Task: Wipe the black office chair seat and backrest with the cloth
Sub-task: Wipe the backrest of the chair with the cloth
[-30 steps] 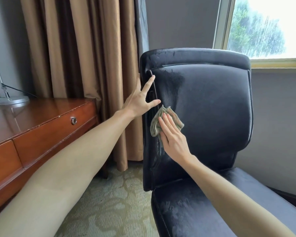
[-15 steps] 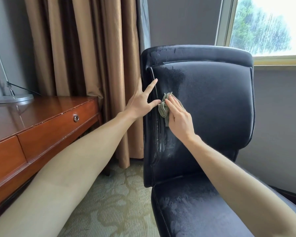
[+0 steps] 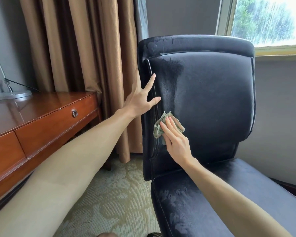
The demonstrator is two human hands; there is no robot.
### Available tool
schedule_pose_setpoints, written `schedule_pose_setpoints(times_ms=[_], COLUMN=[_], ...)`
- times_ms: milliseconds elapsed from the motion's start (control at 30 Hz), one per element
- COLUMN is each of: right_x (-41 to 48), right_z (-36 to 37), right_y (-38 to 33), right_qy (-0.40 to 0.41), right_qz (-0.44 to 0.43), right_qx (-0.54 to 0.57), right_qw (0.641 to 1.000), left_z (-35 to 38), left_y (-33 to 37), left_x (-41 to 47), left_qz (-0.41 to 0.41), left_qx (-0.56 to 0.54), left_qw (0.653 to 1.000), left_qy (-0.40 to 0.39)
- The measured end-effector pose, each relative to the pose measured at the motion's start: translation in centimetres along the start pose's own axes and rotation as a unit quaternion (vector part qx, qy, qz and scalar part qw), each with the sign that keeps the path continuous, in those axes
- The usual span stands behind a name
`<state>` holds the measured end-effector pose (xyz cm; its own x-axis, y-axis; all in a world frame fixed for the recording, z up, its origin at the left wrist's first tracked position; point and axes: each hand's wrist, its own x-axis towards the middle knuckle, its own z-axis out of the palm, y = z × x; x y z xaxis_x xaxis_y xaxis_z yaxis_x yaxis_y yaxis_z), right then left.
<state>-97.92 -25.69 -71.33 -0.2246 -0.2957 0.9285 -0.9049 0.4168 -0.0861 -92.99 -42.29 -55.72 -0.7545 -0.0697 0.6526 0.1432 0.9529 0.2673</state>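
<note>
So the cloth (image 3: 158, 130), a small greenish rag all bunched up, is on the lower left part of the backrest (image 3: 212, 103), right next to the piping seam (image 3: 153, 86) along that edge. The right hand (image 3: 176, 142) has it pinned under straight fingers (image 3: 168, 128), not curled round it, just pressing it flat. The left hand (image 3: 138, 100) is splayed wide with nothing in it, bracing the backrest's left edge just above the cloth.

For this pass I'd go with firm, even pressure and overlapping strokes, and work the rag into that seam, since grime likes to hide there. The bracing hand matters too, otherwise the whole thing probably swivels or rocks back.

The black leather looks patchy. A darker, wiped-looking streak runs down from the top left corner and the rest has a dull greyish film. The seat (image 3: 229, 202) below shows blotchy marks near its front left, so my guess is there's plenty left to do.

Around it there's a brown curtain (image 3: 92, 48) behind, a wooden worktop (image 3: 41, 106) off to the left and a window (image 3: 266, 19) top right
</note>
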Motion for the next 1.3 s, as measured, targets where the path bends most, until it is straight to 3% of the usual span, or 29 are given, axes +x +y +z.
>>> schedule_pose_setpoints(times_ms=[300, 467, 733, 1000, 1300], right_x=[3.0, -1.3, 3.7, -6.6, 3.3], right_z=[-0.3, -0.3, -1.2, -0.7, -2.4], right_y=[0.0, -0.3, 0.5, 1.0, 1.6], right_qy=[0.018, -0.028, -0.010, -0.132, -0.017], right_qz=[-0.014, -0.039, -0.073, -0.135, -0.113], right_qx=[-0.011, -0.011, -0.029, -0.040, -0.014], right_qw=[1.000, 0.999, 0.997, 0.981, 0.993], left_z=[2.6, 2.3, 2.4, 3.2, 3.9], left_y=[-1.4, -1.4, -1.5, -2.0, -2.3], left_x=[-2.0, -2.2, -2.3, -3.9, -3.5], left_qz=[0.075, 0.077, 0.073, 0.091, 0.098], left_qx=[0.158, 0.154, 0.152, 0.162, 0.172], left_qw=[0.984, 0.985, 0.986, 0.982, 0.980], left_qy=[0.025, 0.000, -0.013, -0.020, -0.028])
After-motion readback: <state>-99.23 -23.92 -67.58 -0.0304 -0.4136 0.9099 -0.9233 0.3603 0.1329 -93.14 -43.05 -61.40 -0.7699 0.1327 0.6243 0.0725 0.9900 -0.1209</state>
